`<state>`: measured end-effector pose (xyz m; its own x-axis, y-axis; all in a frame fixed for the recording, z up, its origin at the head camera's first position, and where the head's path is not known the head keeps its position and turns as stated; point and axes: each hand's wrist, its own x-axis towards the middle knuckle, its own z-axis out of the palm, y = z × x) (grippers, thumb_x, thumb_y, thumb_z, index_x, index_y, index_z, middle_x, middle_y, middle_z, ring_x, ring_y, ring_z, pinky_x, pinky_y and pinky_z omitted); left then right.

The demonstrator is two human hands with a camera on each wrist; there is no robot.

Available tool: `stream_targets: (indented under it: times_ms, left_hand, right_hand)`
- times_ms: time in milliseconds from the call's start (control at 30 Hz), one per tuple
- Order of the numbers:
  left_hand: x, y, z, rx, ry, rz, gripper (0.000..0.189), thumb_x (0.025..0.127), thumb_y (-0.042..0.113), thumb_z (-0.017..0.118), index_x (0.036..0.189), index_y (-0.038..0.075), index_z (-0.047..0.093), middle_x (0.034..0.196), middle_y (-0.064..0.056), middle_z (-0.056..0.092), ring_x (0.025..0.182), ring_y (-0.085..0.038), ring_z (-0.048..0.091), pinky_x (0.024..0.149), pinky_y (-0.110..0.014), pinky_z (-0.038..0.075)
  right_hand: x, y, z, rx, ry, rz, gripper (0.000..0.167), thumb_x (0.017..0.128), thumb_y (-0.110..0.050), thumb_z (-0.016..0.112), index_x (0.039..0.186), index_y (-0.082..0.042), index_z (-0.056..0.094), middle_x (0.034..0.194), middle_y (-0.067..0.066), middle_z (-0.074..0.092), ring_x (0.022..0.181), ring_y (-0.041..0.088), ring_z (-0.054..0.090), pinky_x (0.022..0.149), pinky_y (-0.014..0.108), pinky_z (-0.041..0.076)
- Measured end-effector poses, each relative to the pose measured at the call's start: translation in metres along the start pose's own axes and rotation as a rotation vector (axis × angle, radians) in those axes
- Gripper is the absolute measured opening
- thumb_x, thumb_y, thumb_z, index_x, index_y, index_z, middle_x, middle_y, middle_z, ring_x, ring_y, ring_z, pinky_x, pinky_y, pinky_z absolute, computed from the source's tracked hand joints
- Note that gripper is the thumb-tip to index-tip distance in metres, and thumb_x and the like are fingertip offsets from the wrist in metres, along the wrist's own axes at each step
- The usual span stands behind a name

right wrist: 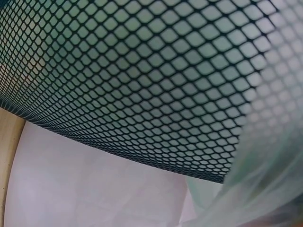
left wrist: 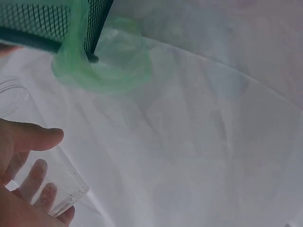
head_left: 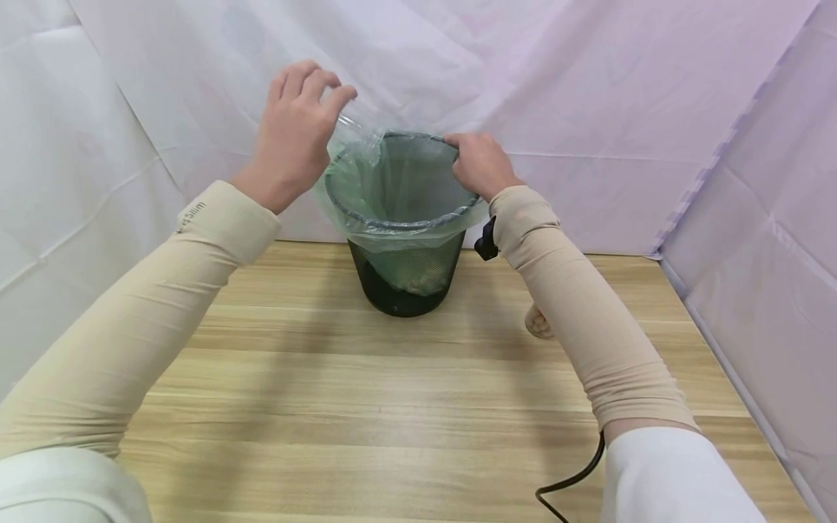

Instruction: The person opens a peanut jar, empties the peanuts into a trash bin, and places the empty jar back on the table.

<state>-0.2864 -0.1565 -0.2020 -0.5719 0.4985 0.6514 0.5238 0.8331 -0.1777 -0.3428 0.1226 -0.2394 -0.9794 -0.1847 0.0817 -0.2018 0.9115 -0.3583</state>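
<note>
A black mesh wastebasket [head_left: 408, 280] stands on the table, lined with a thin green plastic bag [head_left: 405, 240] folded over its rim. To its upper left, my left hand [head_left: 297, 127] holds a clear, see-through jar [left wrist: 57, 175]. The jar is tilted with its threaded mouth [left wrist: 12, 97] toward the basket; I see nothing inside it. My right hand [head_left: 484, 163] grips the basket's rim on the right, over the bag. The right wrist view shows the mesh wall [right wrist: 132, 80] close up, with the right fingers mostly hidden.
A small beige object with a bumpy face [head_left: 538, 322] lies on the wooden table [head_left: 392, 407], partly behind the right forearm. A black cable [head_left: 575, 478] runs by the right elbow. White sheeting [head_left: 588, 87] encloses the back and sides.
</note>
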Motion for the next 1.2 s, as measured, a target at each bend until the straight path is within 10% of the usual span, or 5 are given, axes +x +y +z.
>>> stream_targets:
  times_ms: [200, 533, 967, 1200]
  left_hand:
    - [0.000, -0.003, -0.004, -0.044, 0.024, -0.083, 0.058, 0.092, -0.018, 0.037, 0.141, -0.003, 0.062, 0.137, -0.029, 0.063, 0.133, -0.051, 0.050, 0.115, -0.062, 0.043]
    - [-0.014, -0.007, 0.001, -0.011, -0.237, -0.010, 0.055, 0.093, -0.022, 0.047, 0.141, 0.000, 0.067, 0.138, -0.027, 0.066, 0.140, -0.047, 0.051, 0.124, -0.060, 0.039]
    - [-0.007, -0.008, -0.015, -0.040, -0.086, -0.061, 0.053, 0.093, -0.018, 0.052, 0.143, -0.002, 0.062, 0.137, -0.028, 0.064, 0.137, -0.049, 0.051, 0.114, -0.064, 0.046]
    - [-0.016, -0.008, -0.011, -0.027, -0.150, -0.049, 0.054, 0.094, -0.016, 0.059, 0.146, -0.001, 0.061, 0.139, -0.029, 0.064, 0.137, -0.050, 0.052, 0.114, -0.066, 0.046]
  right_hand:
    - [0.000, -0.001, 0.000, 0.005, -0.006, -0.004, 0.072, 0.100, 0.004, 0.035, 0.166, -0.024, 0.044, 0.166, 0.009, 0.051, 0.074, 0.024, 0.046, 0.061, 0.033, 0.039]
    - [0.001, -0.003, 0.002, 0.000, -0.013, -0.005, 0.071, 0.102, 0.003, 0.036, 0.166, -0.024, 0.044, 0.163, 0.011, 0.054, 0.065, 0.019, 0.039, 0.058, 0.031, 0.039]
    - [0.002, -0.002, 0.003, 0.008, -0.022, -0.012, 0.071, 0.102, 0.003, 0.034, 0.167, -0.023, 0.043, 0.165, 0.010, 0.052, 0.067, 0.021, 0.040, 0.060, 0.032, 0.039]
    - [0.004, -0.002, 0.005, 0.012, -0.015, -0.024, 0.070, 0.102, 0.004, 0.035, 0.166, -0.022, 0.045, 0.166, 0.010, 0.051, 0.070, 0.022, 0.043, 0.061, 0.033, 0.040]
